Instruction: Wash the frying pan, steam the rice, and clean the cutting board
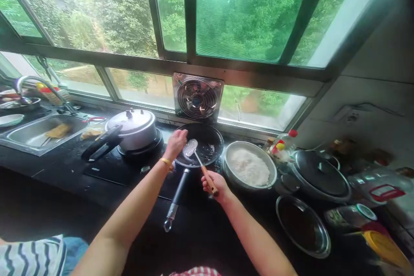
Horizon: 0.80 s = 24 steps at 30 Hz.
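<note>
My right hand (216,186) is closed around the wooden handle of a metal ladle (191,146). Its shiny, pale head is tilted inside the left part of a dark frying pan (211,138); whether the head has holes is unclear. Above the pan's left rim, my left hand (176,143) has its fingers drawn together, close to the ladle's head. What those fingers hold, if anything, cannot be made out. Wet glints and a small pale patch show on the pan's inside. The pan's long handle (181,194) points toward me, untouched.
A pressure cooker (136,131) stands left, beyond it a sink (35,140). Right of the pan is a metal bowl (272,161) of white, grainy food. Farther right are a lidded pot (320,172), a glass lid (304,224) and bottles. Another person's striped clothing (29,256) shows lower left.
</note>
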Each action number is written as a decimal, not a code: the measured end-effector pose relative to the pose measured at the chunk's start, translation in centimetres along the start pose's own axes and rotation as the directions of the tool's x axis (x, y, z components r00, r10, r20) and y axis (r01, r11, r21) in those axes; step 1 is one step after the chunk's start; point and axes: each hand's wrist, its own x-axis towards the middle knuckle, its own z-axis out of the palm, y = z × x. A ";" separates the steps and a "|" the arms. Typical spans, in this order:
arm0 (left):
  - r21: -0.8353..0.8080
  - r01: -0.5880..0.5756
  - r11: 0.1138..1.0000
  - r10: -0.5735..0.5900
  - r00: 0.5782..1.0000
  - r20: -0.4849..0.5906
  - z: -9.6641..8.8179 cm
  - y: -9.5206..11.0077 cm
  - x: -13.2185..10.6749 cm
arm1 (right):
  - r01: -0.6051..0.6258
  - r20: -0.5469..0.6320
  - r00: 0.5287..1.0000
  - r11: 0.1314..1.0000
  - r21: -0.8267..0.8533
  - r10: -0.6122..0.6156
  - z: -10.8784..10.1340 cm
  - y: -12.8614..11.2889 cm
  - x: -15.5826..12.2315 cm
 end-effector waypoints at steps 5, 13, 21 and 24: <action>0.374 -0.210 0.903 0.103 0.953 0.287 -1.0 -3.7 2.0 | 0.068 -0.067 0.996 0.958 0.278 -0.052 0.6 5.2 0.2; -0.435 0.198 0.878 -0.151 0.978 0.142 -7.4 -6.4 -5.8 | -0.096 -0.086 0.989 0.966 0.241 0.120 7.3 11.1 3.1; -0.572 0.341 0.746 -0.375 0.925 0.062 -14.7 -9.9 -16.5 | -0.039 -0.042 0.998 0.998 -0.048 0.037 7.5 10.7 1.5; -0.584 0.318 0.747 -0.413 0.910 -0.032 -16.7 -9.5 -20.5 | -0.018 0.031 0.999 0.985 -0.172 0.024 5.0 11.4 -2.4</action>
